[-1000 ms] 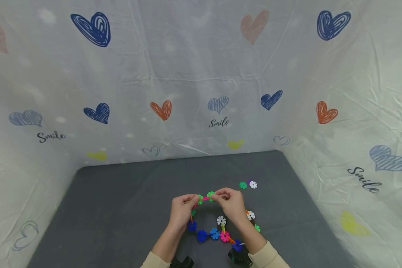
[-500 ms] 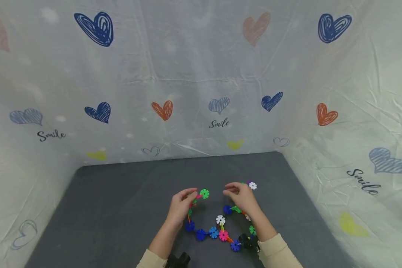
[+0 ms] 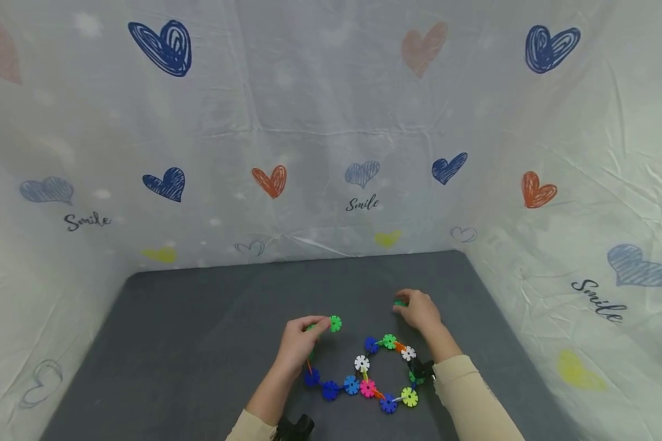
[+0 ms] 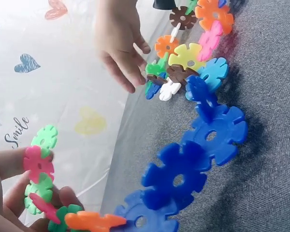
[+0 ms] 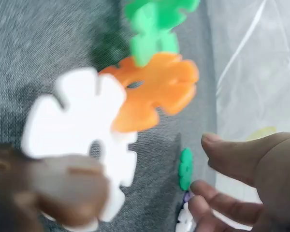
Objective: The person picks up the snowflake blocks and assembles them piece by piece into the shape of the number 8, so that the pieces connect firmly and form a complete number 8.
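My left hand point(image 3: 300, 344) pinches the raised end of a chain of interlocking plastic snowflake discs. In the left wrist view, its fingers are on a pink disc point(image 4: 38, 165), with a light green disc point(image 4: 45, 137) at the tip. From there the chain runs down through an orange disc point(image 4: 94, 221) to several blue discs point(image 4: 174, 179) near the table. My right hand point(image 3: 422, 311) reaches over a loose green disc point(image 5: 185, 169), thumb and fingers apart around it. Beside that disc lie a purple disc point(image 5: 186, 197), seen edge-on, and a white disc point(image 5: 184, 221), partly behind the fingers.
The chain's other part forms a ring on the dark grey table point(image 3: 209, 343), with a yellow-green disc point(image 3: 409, 397) at its front and a white disc point(image 3: 361, 363) on its left. A white curtain point(image 3: 309, 92) printed with hearts surrounds the table at the back and sides.
My right hand has left the green disc at the chain's end and moved right and away to the loose discs. My left hand keeps its pinch on the chain.
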A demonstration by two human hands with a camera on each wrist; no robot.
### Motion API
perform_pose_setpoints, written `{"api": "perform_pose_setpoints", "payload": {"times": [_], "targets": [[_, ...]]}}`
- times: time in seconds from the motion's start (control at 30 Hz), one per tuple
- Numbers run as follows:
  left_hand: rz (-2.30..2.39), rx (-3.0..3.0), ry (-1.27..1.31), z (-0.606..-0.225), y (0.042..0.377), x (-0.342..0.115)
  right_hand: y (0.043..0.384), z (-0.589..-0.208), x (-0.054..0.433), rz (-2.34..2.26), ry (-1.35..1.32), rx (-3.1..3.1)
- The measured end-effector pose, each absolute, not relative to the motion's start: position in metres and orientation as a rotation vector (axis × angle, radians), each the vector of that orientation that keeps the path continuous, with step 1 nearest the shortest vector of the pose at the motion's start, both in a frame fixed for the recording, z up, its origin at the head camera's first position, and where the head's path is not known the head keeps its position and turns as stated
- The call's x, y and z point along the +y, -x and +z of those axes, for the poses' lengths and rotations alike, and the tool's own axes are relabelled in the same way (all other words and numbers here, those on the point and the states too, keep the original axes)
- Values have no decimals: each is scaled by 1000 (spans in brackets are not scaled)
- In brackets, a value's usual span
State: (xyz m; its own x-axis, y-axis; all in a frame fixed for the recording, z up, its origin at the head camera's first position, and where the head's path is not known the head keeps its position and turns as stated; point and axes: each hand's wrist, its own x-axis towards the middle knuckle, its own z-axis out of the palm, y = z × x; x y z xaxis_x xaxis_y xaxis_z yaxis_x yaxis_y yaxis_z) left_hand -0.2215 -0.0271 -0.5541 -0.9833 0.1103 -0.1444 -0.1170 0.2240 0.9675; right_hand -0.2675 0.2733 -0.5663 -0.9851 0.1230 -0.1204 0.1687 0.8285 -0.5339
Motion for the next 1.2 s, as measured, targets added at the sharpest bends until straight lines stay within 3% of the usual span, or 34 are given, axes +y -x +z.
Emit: {"api": "perform_pose_setpoints", "payload": {"times": [0.4,0.63,0.93,1.2], "targets": [[1891,2347,89,-555,221,-24,274,-577,275,-724,-237,2922],[1893,2359,106,-556,223,-24,267,-562,269,-863,-271,2953],[1863,2427,152,-553,225,-24,232,-531,222,-1317,-46,3071],[1899,2380,209,-555,226,-21,202,-546,174,-1339,277,3280]]}}
